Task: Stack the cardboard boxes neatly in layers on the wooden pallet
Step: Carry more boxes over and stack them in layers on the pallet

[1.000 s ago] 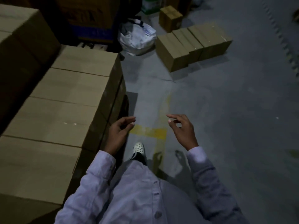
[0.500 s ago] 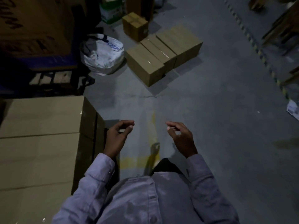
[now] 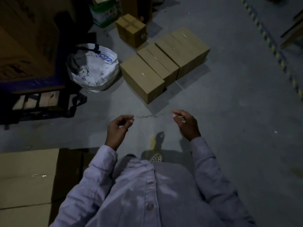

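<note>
White printed sack (image 3: 92, 69), green-and-white carton (image 3: 106, 13), striped floor marking (image 3: 277, 54), cracked concrete floor (image 3: 229, 112)

The grey concrete floor (image 3: 229, 120) is cracked at mid-frame. At upper centre three boxes (image 3: 164, 63) sit on it side by side, touching. A smaller box (image 3: 130, 28) stands just behind them and a white bag (image 3: 92, 69) just to their left. A pallet (image 3: 41, 100) rests at the left edge. A striped line (image 3: 277, 54) crosses the upper right.
</note>
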### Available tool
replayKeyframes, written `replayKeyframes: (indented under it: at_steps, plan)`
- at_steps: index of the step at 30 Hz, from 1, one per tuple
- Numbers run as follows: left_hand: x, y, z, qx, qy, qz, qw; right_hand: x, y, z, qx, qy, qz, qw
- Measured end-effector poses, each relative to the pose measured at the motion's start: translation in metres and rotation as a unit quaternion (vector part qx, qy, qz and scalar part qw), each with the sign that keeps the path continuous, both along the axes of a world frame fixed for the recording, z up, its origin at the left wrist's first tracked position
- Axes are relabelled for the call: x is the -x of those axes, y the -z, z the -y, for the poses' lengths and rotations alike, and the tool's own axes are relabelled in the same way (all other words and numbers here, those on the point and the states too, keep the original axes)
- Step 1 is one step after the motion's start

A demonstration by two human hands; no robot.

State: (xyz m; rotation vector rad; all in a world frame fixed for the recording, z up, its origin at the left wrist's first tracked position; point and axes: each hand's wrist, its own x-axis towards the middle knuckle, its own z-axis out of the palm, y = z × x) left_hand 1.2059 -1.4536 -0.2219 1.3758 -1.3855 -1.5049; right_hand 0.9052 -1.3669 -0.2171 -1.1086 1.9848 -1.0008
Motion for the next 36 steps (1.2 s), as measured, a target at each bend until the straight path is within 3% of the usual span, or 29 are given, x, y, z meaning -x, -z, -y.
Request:
replayKeyframes:
  at_steps: [4,14,21,25,30,36]
  plan:
    - [0.054,-0.01,0.075,0.015,-0.019,-0.005,1.0,0.037,-0.018,0.083,0.014,-0.031,0.006,0.999]
    - [0.174,0.078,0.256,-0.126,-0.088,0.045,0.987,0.142,0.046,0.281,-0.072,-0.173,-0.029,0.982]
    - [0.257,0.041,0.415,-0.09,-0.117,0.054,0.988,0.226,0.014,0.441,-0.047,-0.184,-0.003,0.982]
    - [0.282,0.046,0.456,-0.065,-0.153,0.112,0.98,0.261,0.039,0.505,-0.058,-0.199,-0.001,0.978]
    - [0.311,0.156,0.462,-0.054,-0.276,0.197,0.939,0.297,0.171,0.591,-0.069,-0.251,-0.07,0.963]
    - [0.336,0.415,0.491,-0.065,-0.214,0.288,0.931,0.307,0.394,0.672,-0.065,-0.308,-0.111,0.943]
